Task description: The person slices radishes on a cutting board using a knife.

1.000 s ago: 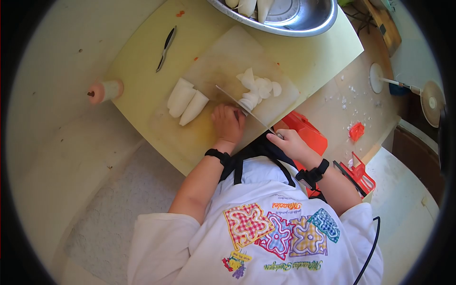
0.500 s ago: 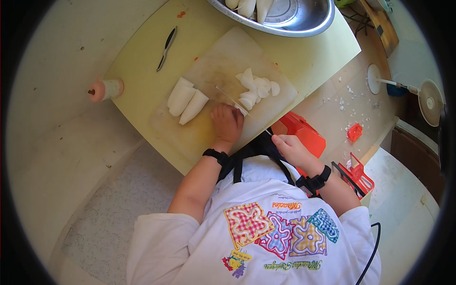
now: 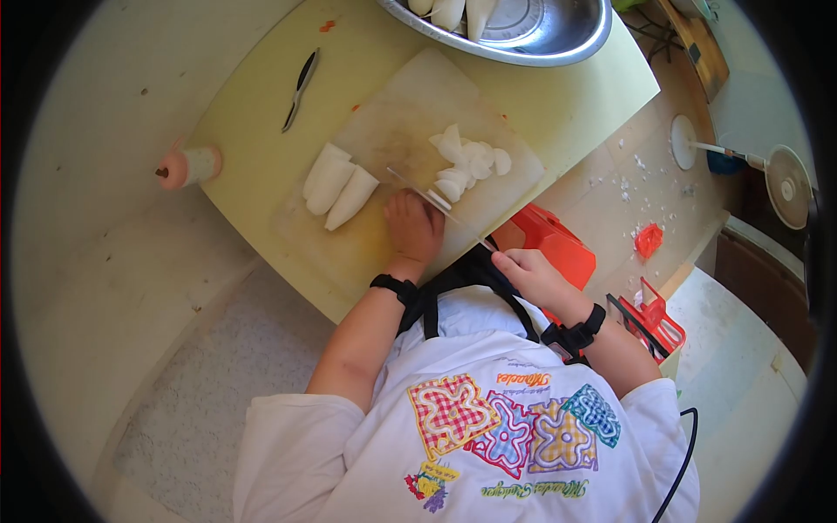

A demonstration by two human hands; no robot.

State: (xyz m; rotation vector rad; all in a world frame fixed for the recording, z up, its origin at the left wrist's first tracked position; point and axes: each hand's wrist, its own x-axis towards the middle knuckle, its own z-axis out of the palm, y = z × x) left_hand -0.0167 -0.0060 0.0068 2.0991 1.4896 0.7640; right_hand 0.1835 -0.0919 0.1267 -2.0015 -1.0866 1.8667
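My left hand [image 3: 413, 228] is curled on the cutting board [image 3: 418, 96], its fingers closed over a piece of white radish that they mostly hide. In my right hand [image 3: 532, 275] is the handle of a knife [image 3: 433, 202]. The blade lies across the board just beyond my left fingertips. Against its far side rests a thin radish slice [image 3: 439, 200]. Several cut slices [image 3: 471, 161] are heaped on the right part of the board. Peeled radish pieces [image 3: 330, 179] lie side by side to the left of my left hand.
A metal basin [image 3: 545, 59] with whole radishes [image 3: 447, 12] stands at the table's far edge. On the left are a black-handled peeler [image 3: 301, 90] and a pink bottle [image 3: 189, 167]. A red plastic stool [image 3: 558, 244] is beside the table, and a fan [image 3: 787, 187] stands farther right.
The knife blade has shifted slightly and more of its length shows now. A slice shows beside the blade. My left hand has stayed nearly in place.
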